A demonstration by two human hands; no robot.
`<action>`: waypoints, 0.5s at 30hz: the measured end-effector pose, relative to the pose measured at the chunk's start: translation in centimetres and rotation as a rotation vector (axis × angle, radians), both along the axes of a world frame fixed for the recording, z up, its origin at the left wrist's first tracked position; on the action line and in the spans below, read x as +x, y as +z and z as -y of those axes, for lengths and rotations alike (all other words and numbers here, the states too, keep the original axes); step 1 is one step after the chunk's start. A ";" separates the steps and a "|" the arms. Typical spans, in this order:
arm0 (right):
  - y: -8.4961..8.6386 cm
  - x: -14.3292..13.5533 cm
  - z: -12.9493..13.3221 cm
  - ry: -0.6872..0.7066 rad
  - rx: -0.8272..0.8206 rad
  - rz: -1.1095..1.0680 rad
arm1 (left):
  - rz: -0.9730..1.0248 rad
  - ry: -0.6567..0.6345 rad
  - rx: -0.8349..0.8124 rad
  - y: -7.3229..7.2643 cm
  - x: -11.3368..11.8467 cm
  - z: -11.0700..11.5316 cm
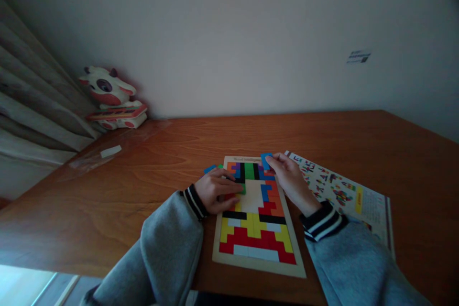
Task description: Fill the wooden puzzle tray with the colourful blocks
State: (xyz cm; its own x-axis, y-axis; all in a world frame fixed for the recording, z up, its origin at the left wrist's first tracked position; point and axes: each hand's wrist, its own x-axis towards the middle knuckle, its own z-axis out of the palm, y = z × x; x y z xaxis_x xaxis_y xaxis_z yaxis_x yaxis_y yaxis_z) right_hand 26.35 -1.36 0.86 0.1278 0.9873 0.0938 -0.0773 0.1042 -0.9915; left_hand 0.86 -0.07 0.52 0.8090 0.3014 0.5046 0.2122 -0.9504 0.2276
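Observation:
A wooden puzzle board (263, 269) lies on the table, filled in large part with coloured block pieces; a pale bare patch (254, 196) shows at its middle. My left hand (217, 190) rests over the board's left side, fingers stretched out, with fingertips at a green piece (243, 189). A blue puzzle piece (266, 161) is pinched between the thumb and fingers of my right hand (287, 172), above the board's upper right corner. Partly behind my left hand, another blue piece (210, 169) and a bit of green lie beside the board.
A printed pattern sheet (344, 191) lies right of the board, partly under my right sleeve. A cow-shaped toy keyboard (118, 100) stands at the back left by the curtain (32, 91). Clear tape with a white strip (111, 151) is on the table's left edge. A wall rises behind.

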 end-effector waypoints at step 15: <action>-0.6 0.5 0.0 0.136 0.007 0.137 | 0.090 0.001 0.073 0.1 0.3 -0.2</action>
